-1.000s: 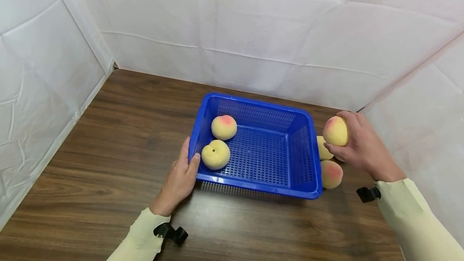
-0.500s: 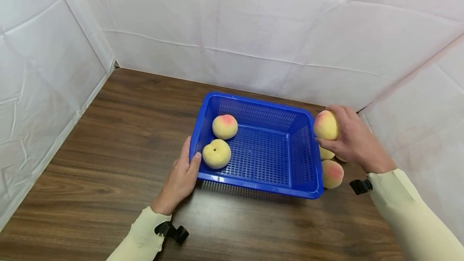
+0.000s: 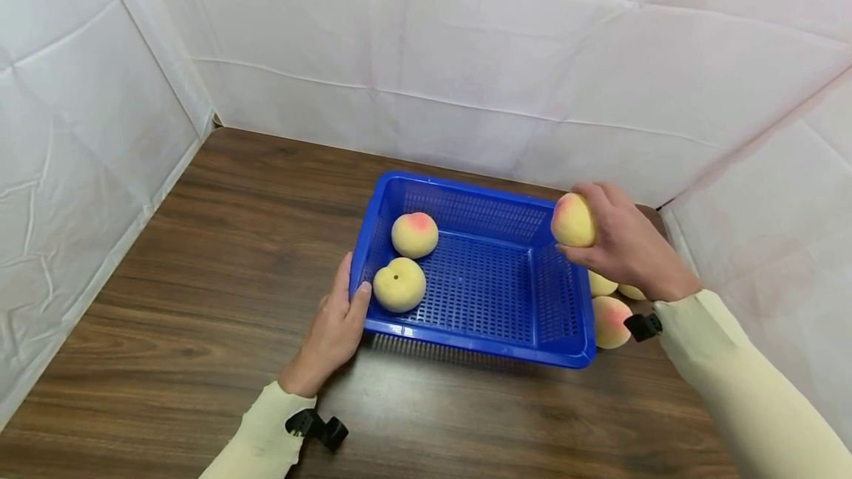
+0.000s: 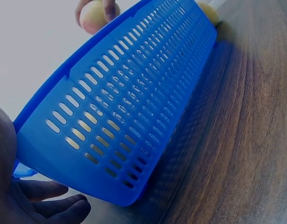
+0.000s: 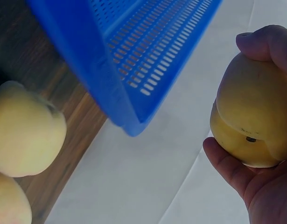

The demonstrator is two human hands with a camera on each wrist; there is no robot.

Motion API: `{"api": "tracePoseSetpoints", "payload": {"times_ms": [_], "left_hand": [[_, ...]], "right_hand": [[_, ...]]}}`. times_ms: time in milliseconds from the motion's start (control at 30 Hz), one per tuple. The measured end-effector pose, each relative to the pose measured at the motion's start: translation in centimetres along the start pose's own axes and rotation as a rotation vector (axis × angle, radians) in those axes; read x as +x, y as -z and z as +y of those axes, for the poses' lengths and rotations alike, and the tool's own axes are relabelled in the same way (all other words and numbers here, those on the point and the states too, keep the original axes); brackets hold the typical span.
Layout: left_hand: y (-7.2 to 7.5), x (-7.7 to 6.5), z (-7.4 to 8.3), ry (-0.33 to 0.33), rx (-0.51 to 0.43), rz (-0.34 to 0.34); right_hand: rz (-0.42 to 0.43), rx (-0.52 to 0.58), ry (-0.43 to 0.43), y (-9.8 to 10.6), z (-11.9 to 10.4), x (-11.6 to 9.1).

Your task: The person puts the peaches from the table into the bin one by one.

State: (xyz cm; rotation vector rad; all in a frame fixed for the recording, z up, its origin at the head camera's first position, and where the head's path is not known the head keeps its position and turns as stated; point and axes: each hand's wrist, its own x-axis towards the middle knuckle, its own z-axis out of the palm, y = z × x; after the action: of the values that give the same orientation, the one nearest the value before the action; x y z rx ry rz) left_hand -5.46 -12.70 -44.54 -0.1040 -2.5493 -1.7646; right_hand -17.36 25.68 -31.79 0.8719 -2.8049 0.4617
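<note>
A blue perforated plastic basket (image 3: 479, 352) stands on the wooden table, with two peaches inside at its left end: one blushed pink (image 3: 415, 235), the other a yellow peach (image 3: 399, 285) showing its stem dimple. My left hand (image 3: 336, 327) grips the basket's left rim, thumb over the top edge and fingers along the outer wall. Above the basket's right back corner, my right hand (image 3: 619, 242) holds a peach (image 3: 573, 220) between thumb and fingers. The right wrist view shows this held peach (image 5: 255, 112) from its stem side, beside the basket rim.
Several more peaches lie just right of the basket, among them a pink-blushed peach (image 3: 611, 322) and a partly hidden yellow peach (image 3: 602, 284). White sheeting (image 3: 466, 43) walls the table at the back and both sides.
My right hand has moved left and away from me with its peach, from over the peaches at the right to the basket's back right corner. My left hand keeps its grip.
</note>
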Motion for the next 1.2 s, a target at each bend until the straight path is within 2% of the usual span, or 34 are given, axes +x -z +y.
{"api": "tracePoseSetpoints", "payload": {"times_ms": [133,333,567,1200], "left_hand": [[0.0,0.0,0.1,-0.002,-0.003,0.002],[0.0,-0.1,0.0,0.013,0.0,-0.003],[-0.1,0.0,0.0,0.004,-0.002,-0.004],[-0.1,-0.1,-0.1,-0.011,-0.016,0.006]], "right_hand": [[0.01,-0.002,0.035,-0.2,-0.3,0.9],[-0.02,0.002,0.038,-0.9,-0.9,2.0],[-0.025,-0.003,0.096,-1.7,-1.8,3.5],[-0.123,0.0,0.095,-3.8,-4.9,6.8]]}}
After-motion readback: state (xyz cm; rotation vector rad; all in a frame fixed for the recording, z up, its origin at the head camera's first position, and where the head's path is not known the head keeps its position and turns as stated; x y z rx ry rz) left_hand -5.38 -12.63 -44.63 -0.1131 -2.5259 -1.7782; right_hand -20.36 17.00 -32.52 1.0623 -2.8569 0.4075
